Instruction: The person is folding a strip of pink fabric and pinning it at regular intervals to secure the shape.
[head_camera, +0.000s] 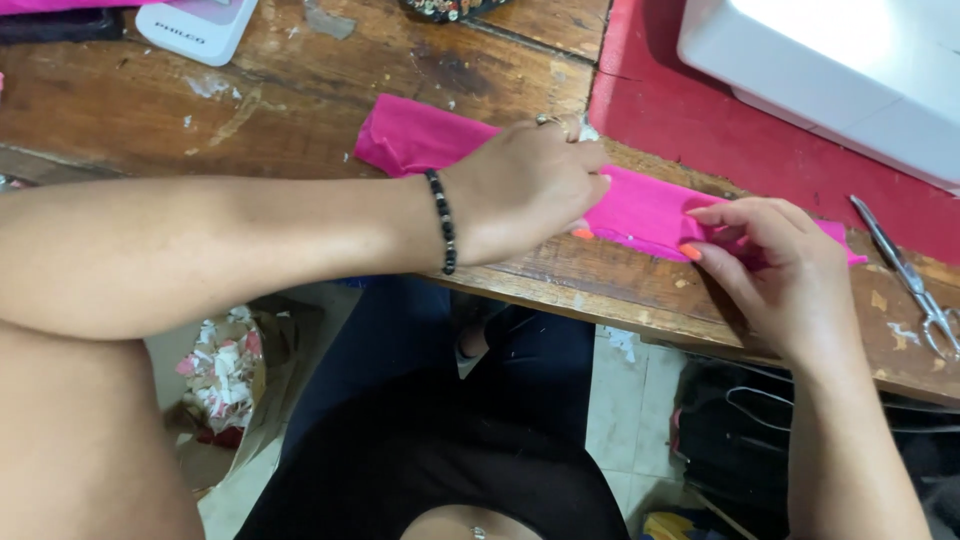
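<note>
On wooden table (300, 110), both hands' grip pinching pink cloth (640, 205), scissors (905, 275) right, sewing machine (850, 70) behind

Bright, even light falls from above; the white sewing machine (840, 70) at top right is overexposed, its top glaring. Shadows are soft, the floor below dimmer. The near forearm looks slightly blurred.

The pink cloth strip (640, 205) looks soft and matt; the desk (300, 100) is worn, scratched wood, a red matt mat (720, 130) under the glossy white plastic machine (850, 70); scissors (915, 285) shiny metal
</note>
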